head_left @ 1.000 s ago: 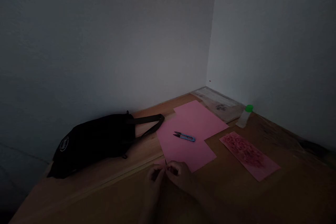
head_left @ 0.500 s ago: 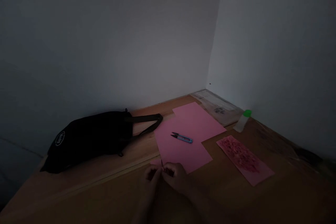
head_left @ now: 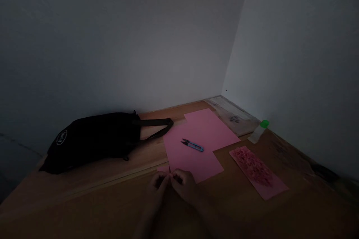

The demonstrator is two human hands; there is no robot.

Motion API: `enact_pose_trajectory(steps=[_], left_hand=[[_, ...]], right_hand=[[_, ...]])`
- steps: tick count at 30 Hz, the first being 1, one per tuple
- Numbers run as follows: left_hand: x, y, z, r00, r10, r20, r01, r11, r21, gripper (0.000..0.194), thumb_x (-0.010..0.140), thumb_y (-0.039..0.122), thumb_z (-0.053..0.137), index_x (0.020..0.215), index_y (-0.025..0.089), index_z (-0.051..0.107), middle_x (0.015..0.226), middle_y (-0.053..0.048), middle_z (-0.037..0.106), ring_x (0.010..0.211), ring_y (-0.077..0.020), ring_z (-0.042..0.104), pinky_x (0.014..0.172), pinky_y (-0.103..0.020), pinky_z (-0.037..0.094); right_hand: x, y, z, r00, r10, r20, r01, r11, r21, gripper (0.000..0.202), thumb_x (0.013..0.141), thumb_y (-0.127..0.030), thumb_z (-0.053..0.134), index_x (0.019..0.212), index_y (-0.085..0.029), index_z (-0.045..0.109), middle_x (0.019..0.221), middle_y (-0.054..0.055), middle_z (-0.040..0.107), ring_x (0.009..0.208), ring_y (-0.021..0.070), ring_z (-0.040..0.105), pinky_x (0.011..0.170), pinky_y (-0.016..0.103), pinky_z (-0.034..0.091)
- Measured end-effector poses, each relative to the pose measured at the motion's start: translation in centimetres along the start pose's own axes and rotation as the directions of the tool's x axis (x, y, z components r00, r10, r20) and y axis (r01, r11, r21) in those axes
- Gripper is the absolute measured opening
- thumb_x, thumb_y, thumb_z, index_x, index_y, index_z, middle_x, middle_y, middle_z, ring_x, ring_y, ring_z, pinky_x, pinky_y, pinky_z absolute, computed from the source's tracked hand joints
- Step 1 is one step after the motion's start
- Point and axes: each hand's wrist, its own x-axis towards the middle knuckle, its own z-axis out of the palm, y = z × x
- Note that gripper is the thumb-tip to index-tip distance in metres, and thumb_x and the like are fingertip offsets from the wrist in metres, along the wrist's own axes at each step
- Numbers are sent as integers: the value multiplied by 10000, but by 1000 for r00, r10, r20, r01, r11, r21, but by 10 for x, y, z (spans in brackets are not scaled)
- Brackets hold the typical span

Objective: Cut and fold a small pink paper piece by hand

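Observation:
My left hand (head_left: pixel 156 188) and my right hand (head_left: pixel 184 186) meet at the table's near side, thumbs and fingertips pinched together. A thin dark sliver points up from between the fingertips; what they pinch is too small and dim to name. Just beyond my left fingers shows a small pink paper piece (head_left: pixel 162 168). Past my right hand lie large overlapping pink paper sheets (head_left: pixel 207 130). On them rests a pair of blue-handled thread snips (head_left: pixel 193 145), blades pointing left. To the right, a pink card (head_left: pixel 276 189) carries a heap of small crumpled pink bits (head_left: pixel 254 166).
At left a black bag (head_left: pixel 95 138) lies on the wooden table (head_left: pixel 112 201), its strap reaching the paper. A bottle with a green cap (head_left: pixel 264 123) lies near the right wall. Behind the sheets is a clear plastic sheet (head_left: pixel 235 117) in the corner.
The view has shifted slightly, so the table items sit a little further left. Both hands stay pinched together, their fingertips a little higher in view.

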Motion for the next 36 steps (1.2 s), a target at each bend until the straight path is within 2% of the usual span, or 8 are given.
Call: enact_pose_trajectory(steps=[10,18,26,32,36], left_hand=[[-1,-1,0,1000,-12,-9,12,1000,12,232,698,403,606,689,172,622,688,-22,622,694,-165,574,682,-258,449],[-3,8,0,999,-33,-36,32,998,-49,215,692,382,606,672,168,611,678,-14,601,682,-151,554,664,-242,441],[-4,8,2,995,-98,-29,95,990,-100,205,686,373,608,681,169,596,680,0,590,679,-137,544,670,-238,429],[-4,7,2,997,-75,-25,73,992,-99,198,705,371,577,678,174,581,693,-3,585,700,-141,533,694,-238,415],[-5,8,0,995,-50,-81,44,996,-80,210,734,368,526,663,177,577,683,1,573,693,-140,519,691,-226,403]], right_hand=[[1,-3,-3,999,46,7,-46,997,60,199,795,-292,476,692,-156,578,613,-8,552,584,108,491,546,207,362],[1,1,-2,998,61,25,-62,997,37,219,791,-344,487,720,-161,584,576,-25,537,544,96,471,510,197,347],[1,-1,-2,997,74,23,-74,997,9,202,777,-323,488,690,-160,572,573,-25,520,540,94,451,501,195,333],[1,-3,-4,996,78,49,-78,997,12,210,787,-332,487,710,-160,579,580,-27,519,544,94,451,510,196,335],[0,0,-5,996,68,55,-68,998,-2,210,790,-331,491,748,-155,597,641,-13,574,573,97,482,549,200,361]])
